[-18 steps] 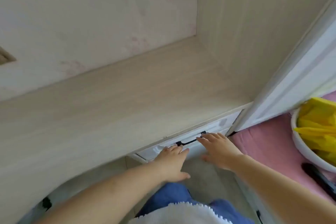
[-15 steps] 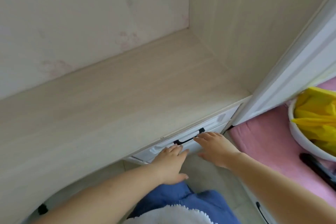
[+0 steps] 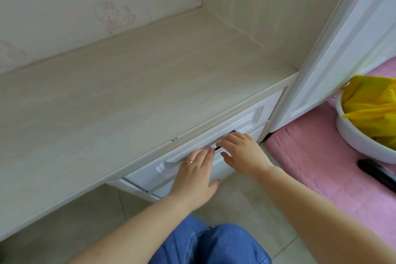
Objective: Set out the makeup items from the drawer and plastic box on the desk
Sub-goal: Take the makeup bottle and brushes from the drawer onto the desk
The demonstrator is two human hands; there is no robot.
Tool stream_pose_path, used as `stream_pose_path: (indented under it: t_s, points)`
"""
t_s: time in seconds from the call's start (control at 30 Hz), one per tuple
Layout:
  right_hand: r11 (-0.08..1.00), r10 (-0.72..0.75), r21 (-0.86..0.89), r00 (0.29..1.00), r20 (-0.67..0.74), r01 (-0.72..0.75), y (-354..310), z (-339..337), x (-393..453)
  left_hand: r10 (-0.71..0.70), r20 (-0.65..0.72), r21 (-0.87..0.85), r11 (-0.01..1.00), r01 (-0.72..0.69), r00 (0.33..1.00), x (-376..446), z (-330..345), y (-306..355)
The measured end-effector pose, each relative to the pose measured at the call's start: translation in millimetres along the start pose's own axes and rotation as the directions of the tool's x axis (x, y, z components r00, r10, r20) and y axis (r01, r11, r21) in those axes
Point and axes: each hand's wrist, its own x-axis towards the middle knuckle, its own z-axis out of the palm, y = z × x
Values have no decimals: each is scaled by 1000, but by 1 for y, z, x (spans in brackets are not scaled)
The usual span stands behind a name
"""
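Note:
The pale wood desk [image 3: 120,92] runs across the view with nothing on its top. Under its front edge at the right sits a white drawer [image 3: 246,120] with a black handle [image 3: 217,148]; it looks closed. My right hand [image 3: 242,152] lies over the handle, fingers curled onto it and thumb below. My left hand [image 3: 196,174], a ring on one finger, touches the drawer front just left of the handle with straight fingers. No makeup items or plastic box are in view.
A white panel [image 3: 342,49] stands upright at the desk's right end. Beyond it, a white basin [image 3: 360,137] holding a yellow bag [image 3: 372,105] and a black object [image 3: 377,172] rest on pink bedding [image 3: 321,169]. My blue-jeaned knee [image 3: 210,244] is below, over floor tiles.
Both hands have moved up to the drawer front. My right hand's fingers, reaching toward the handle before, now cover and curl onto it. My head has shifted closer.

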Motion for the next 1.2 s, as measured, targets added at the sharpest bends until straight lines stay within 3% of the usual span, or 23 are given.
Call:
stream_pose_path:
  t_s: [0.23, 0.5, 0.6, 0.67, 0.73, 0.8, 0.9, 1.2]
  points:
    - [983, 136, -109, 986, -97, -147, -22, -1, -31, 90, -121, 26, 996, -87, 989, -17, 23, 8]
    - [957, 182, -227, 983, -5, -179, -43, -27, -80, 158, -101, 62, 986, -152, 982, -55, 17, 44]
    - [972, 101, -194, 980, -169, -133, -47, -42, -96, 347, -314, 156, 937, -312, 884, -75, -4, 49]
    - [978, 47, -184, 960, -277, -101, -55, -56, -93, 330, -428, 213, 941, -261, 841, -81, -19, 41]
    - [975, 18, -213, 970, -243, -71, -67, -65, -82, 182, -380, 210, 972, -107, 907, -87, -33, 29]
    - [967, 62, -243, 996, -65, -76, -78, -71, -72, 32, -247, 154, 988, 7, 969, -89, -39, 20]
    - [958, 151, -253, 987, 54, -132, -84, -70, -68, -13, -169, 121, 992, 34, 985, -96, -44, 19]
    - [980, 27, -182, 962, -270, -78, -82, -57, -109, 35, -154, 12, 999, -34, 987, -115, -39, 32]
